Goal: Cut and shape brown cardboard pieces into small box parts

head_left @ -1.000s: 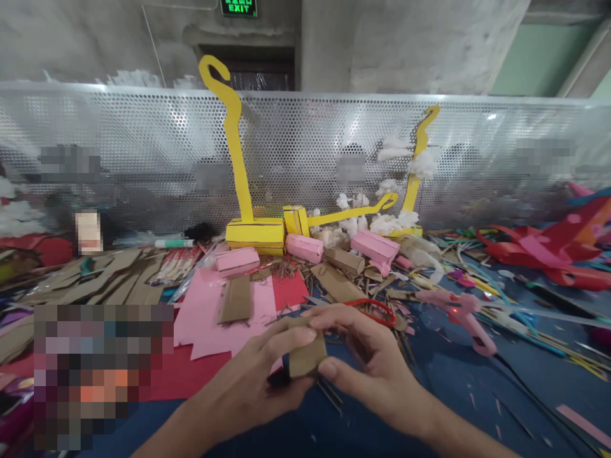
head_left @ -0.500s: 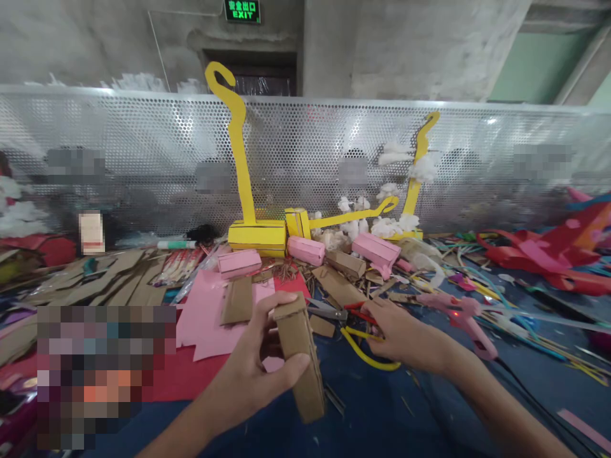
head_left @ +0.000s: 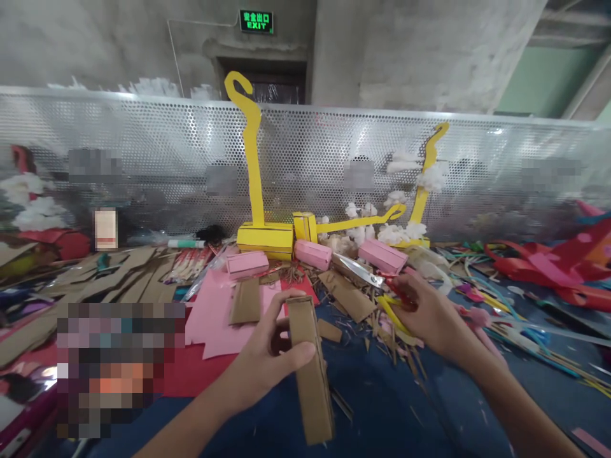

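A long, narrow cardboard box [head_left: 312,381] stands tilted in my left hand [head_left: 265,359], the thumb across its front and the fingers behind it. To its right, my right hand [head_left: 429,312] is closed around the handles of a pair of scissors [head_left: 360,272], one red and one yellow. The blades point up and left over the cardboard scraps, slightly apart. Below them lies a flat cardboard strip [head_left: 348,296]. Pink paper [head_left: 210,318] with a small cardboard piece [head_left: 245,302] on it lies beyond my left hand.
Yellow hooked paper forms [head_left: 265,242] stand at the back before a perforated metal panel [head_left: 310,152]. Pink blocks [head_left: 245,262] sit in front. A pink glue gun [head_left: 482,324] is partly hidden behind my right forearm. Cardboard strips [head_left: 114,280] pile up at left.
My right hand has lifted the scissors off the littered table, up and to the right. My left hand still holds the box, now slightly more upright. The view has shifted a little.
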Available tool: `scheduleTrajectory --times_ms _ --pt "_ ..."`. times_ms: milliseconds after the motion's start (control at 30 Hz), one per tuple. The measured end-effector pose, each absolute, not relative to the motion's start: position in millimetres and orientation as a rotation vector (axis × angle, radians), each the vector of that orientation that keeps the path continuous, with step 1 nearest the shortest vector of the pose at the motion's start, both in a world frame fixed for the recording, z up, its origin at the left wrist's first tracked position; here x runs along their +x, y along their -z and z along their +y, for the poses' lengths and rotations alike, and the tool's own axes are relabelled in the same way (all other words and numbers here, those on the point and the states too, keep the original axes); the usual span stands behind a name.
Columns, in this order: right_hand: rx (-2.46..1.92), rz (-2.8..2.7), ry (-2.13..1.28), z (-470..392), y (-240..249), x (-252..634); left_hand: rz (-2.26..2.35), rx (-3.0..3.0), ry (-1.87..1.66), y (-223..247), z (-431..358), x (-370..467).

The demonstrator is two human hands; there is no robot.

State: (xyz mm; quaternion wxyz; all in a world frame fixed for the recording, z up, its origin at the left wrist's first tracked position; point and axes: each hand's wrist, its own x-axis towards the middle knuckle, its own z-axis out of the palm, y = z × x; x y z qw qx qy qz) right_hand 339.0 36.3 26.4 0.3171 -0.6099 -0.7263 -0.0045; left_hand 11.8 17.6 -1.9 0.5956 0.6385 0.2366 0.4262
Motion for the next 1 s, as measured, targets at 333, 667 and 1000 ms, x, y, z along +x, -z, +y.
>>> scheduleTrajectory --times_ms 333,667,1000 --pt "-1.298 -2.098 0.043 8 -39 299 0.631 1.573 -0.76 -7 18 4" --pt "-1.324 -2.149 -0.058 3 -40 294 0.714 1.608 -0.665 -9 14 2" --pt "-1.453 -2.122 -0.09 6 -29 300 0.67 1.619 -0.639 -7 16 0"
